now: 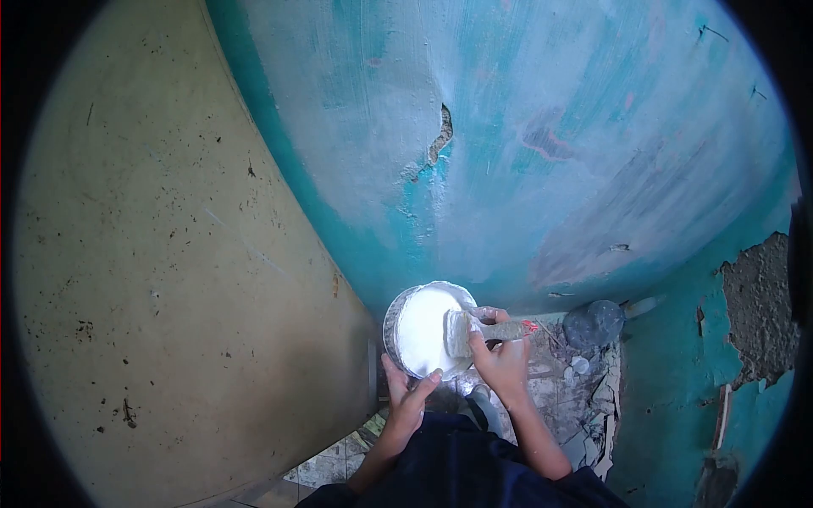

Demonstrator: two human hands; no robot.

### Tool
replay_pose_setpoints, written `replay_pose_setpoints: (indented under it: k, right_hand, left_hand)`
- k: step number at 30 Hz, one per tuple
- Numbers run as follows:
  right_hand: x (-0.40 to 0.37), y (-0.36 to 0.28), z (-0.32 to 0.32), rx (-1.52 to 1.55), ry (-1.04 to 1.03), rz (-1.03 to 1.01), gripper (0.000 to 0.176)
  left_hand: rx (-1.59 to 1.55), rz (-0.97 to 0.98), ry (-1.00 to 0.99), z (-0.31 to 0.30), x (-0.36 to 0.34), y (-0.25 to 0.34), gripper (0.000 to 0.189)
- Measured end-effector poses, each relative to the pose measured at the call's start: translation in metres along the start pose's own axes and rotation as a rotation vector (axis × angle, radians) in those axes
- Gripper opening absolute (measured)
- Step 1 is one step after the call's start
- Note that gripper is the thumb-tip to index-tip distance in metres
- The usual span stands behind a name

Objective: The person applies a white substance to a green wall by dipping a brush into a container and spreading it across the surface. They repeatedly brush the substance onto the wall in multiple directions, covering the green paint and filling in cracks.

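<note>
A round tub of white paint (419, 334) is held up in front of me at the foot of the wall. My left hand (408, 396) grips its near rim, thumb on top and fingers below. My right hand (501, 356) is closed around the handle of a wide paintbrush (459, 333), whose bristles are coated white and rest at the tub's right edge, over the paint. The right hand's far fingers show beyond the handle, close to the rim. Ahead, the turquoise wall (356, 110) carries streaky white paint.
A beige panel (169, 254) stands close on my left. The wall has a chipped crack (441, 135) and, at right, a bare rough patch (762, 305). A grey bucket (593, 325) stands on the floor, beside broken plaster pieces (584, 444). Nails (713, 34) stick out at upper right.
</note>
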State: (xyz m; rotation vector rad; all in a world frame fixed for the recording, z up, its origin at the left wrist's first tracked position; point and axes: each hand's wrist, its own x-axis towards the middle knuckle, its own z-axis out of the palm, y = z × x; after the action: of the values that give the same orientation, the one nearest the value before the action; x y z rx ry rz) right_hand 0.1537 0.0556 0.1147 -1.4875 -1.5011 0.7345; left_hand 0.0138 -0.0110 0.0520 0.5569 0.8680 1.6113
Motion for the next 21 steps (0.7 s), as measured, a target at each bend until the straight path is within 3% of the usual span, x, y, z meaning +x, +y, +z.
replay_pose_setpoints:
  k: [3,7,9,13,16,21]
  right_hand:
    - [-0.002,0.019,0.004,0.063,0.058,-0.101,0.029]
    - [-0.006,0.032,0.006,0.128,0.062,-0.081,0.028]
    - [-0.009,0.035,0.008,0.382,0.095,0.023,0.025]
    - [-0.01,0.044,0.005,0.572,0.111,0.079,0.02]
    - [-0.009,0.05,0.002,0.995,0.143,0.338,0.022]
    - [-0.008,0.063,0.003,0.968,0.196,0.315,0.025]
  left_hand:
    - [-0.025,-0.028,-0.003,0.001,-0.003,0.0,0.079]
    - [-0.026,-0.031,0.021,0.0,-0.005,-0.002,0.079]
    - [-0.025,-0.01,0.013,0.0,-0.005,-0.003,0.079]
    - [-0.019,-0.021,0.015,0.001,-0.007,0.0,0.083]
    - [-0.027,-0.024,0.036,0.001,-0.008,0.0,0.089]
    - [0.006,-0.051,0.029,0.001,-0.011,-0.001,0.092]
